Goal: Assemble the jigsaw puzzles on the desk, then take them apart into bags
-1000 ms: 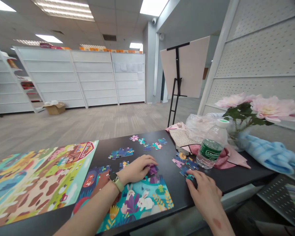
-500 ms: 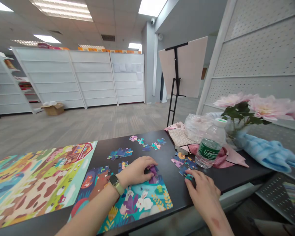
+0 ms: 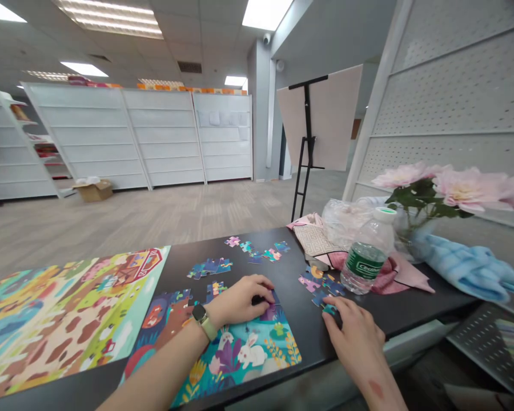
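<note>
My left hand (image 3: 245, 298), with a watch on the wrist, lies over the partly assembled jigsaw puzzle (image 3: 257, 357) of white rabbits and plants. Its thumb and curled fingers close on a purple puzzle piece (image 3: 272, 311) at the puzzle's upper right; the fingers partly cover it. To the right, my right hand (image 3: 354, 326) rests on the dark table, thumb and fingertips around a teal puzzle piece (image 3: 329, 309). That piece lies at the near end of a cluster of loose pieces (image 3: 312, 283). More blue joined pieces (image 3: 209, 267) lie beyond the puzzle.
A farm picture sheet (image 3: 81, 308) covers the table's left. Several loose pieces (image 3: 272, 254) lie toward the far edge. A water bottle (image 3: 367, 251), pink cloth (image 3: 405, 274), flower vase (image 3: 411, 234) and blue cloth (image 3: 466, 265) stand or lie at right. An easel (image 3: 307, 131) is behind.
The fingers of my left hand have shifted slightly and cover more of the purple piece. My right hand stays in place.
</note>
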The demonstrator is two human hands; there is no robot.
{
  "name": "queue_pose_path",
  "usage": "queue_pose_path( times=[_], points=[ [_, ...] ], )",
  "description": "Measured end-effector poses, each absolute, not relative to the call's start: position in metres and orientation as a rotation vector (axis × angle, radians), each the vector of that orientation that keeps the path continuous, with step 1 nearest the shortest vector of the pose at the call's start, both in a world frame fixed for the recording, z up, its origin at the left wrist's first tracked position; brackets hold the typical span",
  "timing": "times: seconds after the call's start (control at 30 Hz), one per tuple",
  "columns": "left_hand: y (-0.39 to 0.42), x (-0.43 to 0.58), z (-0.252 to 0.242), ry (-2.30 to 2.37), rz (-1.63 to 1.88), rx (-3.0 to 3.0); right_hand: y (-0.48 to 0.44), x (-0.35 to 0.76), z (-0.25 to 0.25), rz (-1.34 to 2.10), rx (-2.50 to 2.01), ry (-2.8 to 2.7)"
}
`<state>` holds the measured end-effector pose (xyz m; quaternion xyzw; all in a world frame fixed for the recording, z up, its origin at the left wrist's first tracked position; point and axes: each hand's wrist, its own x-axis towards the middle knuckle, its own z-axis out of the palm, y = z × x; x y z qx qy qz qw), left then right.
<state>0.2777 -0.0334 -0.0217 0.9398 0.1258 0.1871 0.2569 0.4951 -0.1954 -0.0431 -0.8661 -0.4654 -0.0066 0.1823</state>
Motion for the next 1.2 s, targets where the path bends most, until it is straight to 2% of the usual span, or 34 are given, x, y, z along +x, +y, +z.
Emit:
queue_pose_path(
  times=[0.5,0.77,0.97,1.2],
  points=[
    [-0.033,0.277,-0.018,0.356,0.448,2.557,-0.193,0.495,-0.052,-0.06,-2.302,-1.243],
    [-0.039,0.28,-0.017,0.398,0.487,2.508,-0.185,0.478,-0.038,0.103,-1.822,-1.185],
    [-0.033,0.286,-0.017,0.39,0.493,2.494,-0.184,0.437,-0.029,0.382,-1.727,-1.545],
    [0.017,0.341,-0.011,0.9,0.592,2.607,-0.184,0.43,-0.029,0.481,-1.852,-1.693]
  ],
)
